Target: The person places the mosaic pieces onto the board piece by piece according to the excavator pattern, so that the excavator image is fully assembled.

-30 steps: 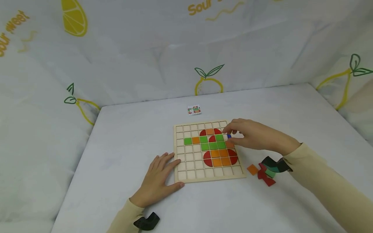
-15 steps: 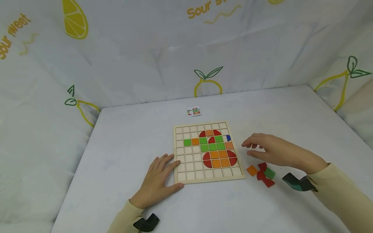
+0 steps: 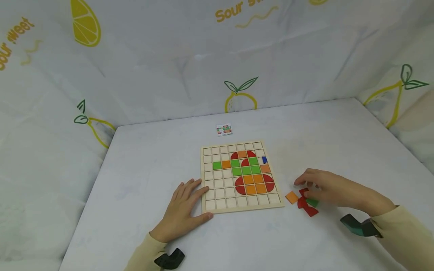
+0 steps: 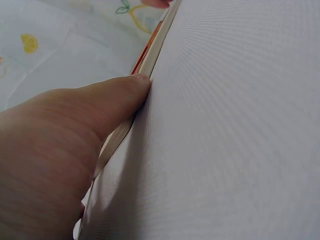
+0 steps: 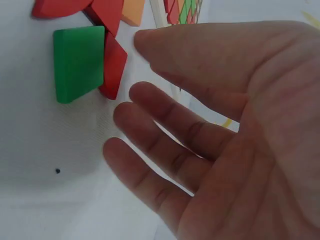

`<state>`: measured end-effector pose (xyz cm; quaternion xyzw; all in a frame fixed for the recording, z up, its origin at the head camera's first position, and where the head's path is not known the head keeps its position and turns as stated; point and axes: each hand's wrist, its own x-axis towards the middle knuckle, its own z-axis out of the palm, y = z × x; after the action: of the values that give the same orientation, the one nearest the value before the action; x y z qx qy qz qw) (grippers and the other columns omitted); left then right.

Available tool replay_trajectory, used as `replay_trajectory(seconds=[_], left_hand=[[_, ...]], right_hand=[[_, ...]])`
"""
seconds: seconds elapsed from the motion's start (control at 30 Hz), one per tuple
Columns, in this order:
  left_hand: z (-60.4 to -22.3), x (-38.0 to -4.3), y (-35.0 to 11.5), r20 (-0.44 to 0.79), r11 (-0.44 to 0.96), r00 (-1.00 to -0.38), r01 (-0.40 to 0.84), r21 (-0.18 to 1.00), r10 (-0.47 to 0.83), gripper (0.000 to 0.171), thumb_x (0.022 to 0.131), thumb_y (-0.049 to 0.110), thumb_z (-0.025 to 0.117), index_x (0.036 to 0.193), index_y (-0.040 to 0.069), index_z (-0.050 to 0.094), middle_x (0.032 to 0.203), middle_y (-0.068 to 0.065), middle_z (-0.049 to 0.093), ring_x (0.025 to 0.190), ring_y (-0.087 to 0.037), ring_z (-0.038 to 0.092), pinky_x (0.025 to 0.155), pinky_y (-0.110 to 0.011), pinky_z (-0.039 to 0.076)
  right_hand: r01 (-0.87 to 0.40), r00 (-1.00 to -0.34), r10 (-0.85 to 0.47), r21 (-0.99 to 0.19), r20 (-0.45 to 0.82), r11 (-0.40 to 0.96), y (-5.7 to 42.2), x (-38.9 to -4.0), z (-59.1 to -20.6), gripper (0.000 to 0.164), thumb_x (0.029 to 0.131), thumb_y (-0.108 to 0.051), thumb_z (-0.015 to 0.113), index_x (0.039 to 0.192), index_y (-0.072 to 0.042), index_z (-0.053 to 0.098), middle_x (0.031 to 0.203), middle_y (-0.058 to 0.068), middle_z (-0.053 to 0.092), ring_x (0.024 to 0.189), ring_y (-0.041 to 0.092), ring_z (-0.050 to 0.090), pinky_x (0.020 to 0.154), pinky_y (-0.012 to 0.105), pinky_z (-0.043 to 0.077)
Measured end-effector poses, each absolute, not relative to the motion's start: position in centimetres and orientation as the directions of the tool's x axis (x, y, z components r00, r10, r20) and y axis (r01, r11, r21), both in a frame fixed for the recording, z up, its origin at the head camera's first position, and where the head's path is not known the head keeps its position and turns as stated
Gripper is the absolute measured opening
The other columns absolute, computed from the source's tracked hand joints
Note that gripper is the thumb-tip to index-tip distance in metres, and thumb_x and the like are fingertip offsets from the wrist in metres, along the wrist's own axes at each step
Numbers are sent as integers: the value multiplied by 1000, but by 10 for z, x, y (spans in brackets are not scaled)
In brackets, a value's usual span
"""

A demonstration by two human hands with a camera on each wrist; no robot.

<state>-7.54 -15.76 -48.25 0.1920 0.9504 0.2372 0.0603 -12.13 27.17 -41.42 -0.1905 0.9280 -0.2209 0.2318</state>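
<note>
A wooden grid board point(image 3: 231, 203) lies on the white table, with green, orange and red tiles filling some of its squares and a small blue piece point(image 3: 265, 160) at its right side. My left hand point(image 3: 181, 210) rests at the board's lower left corner, fingers spread, thumb against the front edge in the left wrist view. Over the loose tiles right of the board hovers my right hand point(image 3: 333, 190), fingers loosely bent and holding nothing. Closest to its fingertips are a green square tile point(image 5: 80, 62) and a red piece point(image 5: 115, 67); an orange tile point(image 3: 292, 197) lies beside them.
Behind the board lies a small printed card point(image 3: 224, 129) with a coloured pattern. A white cloth with fruit drawings hangs behind the table. Black bands point(image 3: 169, 259) sit at both wrists.
My right hand has drawn back from the blue piece at the board's right side and moved right and down to the loose tiles. The left hand stays in place.
</note>
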Motion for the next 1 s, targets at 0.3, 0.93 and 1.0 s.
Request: replay_trajectory(seconds=[0.3,0.93,1.0], left_hand=[[-483,-74,-159,-1,808,-919,345,477,393,77,87,58,71,152,23,46,165,-2,31,158,-27,18,130,-48,7],[-483,-73,-158,17,807,-919,355,471,395,77,87,57,71,151,23,47,164,-2,33,157,-27,21,130,-50,10],[-483,-74,-158,9,811,-919,353,466,394,77,87,58,71,152,23,47,164,-2,33,157,-27,20,130,-49,10]], right_hand=[[-284,-804,-481,-485,-349,827,265,-120,-420,22,87,-10,78,107,-15,70,101,-7,62,89,11,57,74,20,58],[-318,-807,-544,-608,-229,728,237,-166,-395,10,93,-15,73,99,-15,66,88,-4,60,88,16,53,68,20,49],[-347,-803,-563,-615,-196,708,227,-173,-389,10,93,-16,73,100,-14,66,89,-3,60,89,17,53,69,22,49]])
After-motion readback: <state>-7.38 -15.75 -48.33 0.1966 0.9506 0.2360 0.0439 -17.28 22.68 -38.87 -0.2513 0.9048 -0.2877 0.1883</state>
